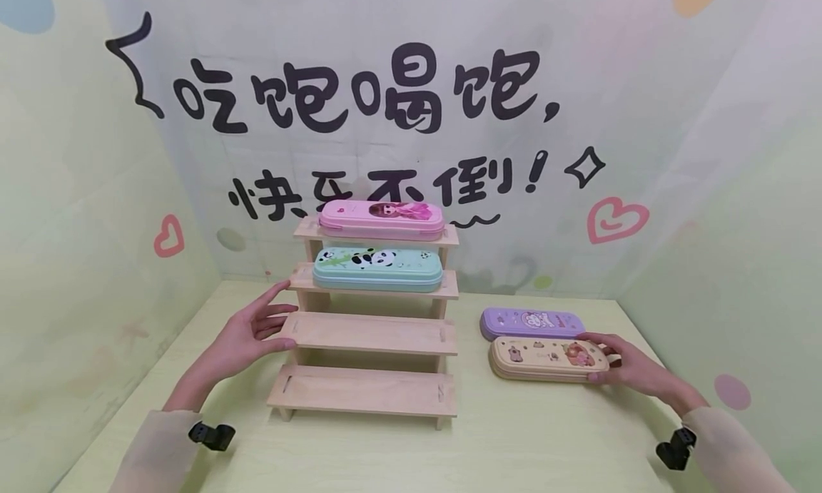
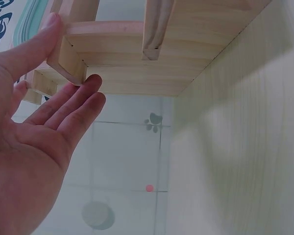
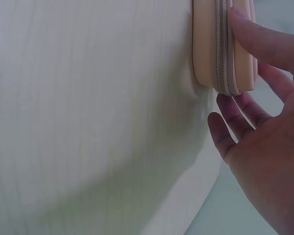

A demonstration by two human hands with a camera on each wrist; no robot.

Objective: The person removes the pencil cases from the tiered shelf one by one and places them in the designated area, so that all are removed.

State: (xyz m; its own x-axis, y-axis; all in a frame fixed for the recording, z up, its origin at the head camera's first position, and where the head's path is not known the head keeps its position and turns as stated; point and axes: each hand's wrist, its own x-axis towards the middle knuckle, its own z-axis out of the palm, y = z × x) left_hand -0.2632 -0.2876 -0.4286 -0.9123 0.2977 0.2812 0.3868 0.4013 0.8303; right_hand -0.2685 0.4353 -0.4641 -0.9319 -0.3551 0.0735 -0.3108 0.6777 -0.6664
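A wooden four-step display rack [image 1: 369, 336] stands on the table, its top two steps bearing a pink pencil case [image 1: 382, 220] and a mint-green panda pencil case [image 1: 379, 268]. My left hand [image 1: 247, 336] rests at the rack's left side with fingers spread; its thumb and fingertips touch the step ends [image 2: 68, 63]. To the right of the rack, my right hand [image 1: 632, 364] holds the right end of a beige zippered pencil case [image 1: 546, 359], thumb at the front and fingers around the far side. Right behind it lies a purple pencil case [image 1: 529, 323].
The lower two steps [image 1: 372, 334] of the rack have bare tops. A printed cloth backdrop [image 1: 411, 22] with black lettering stands behind the table [image 1: 514, 443], and side panels [image 1: 738, 229] close it in left and right.
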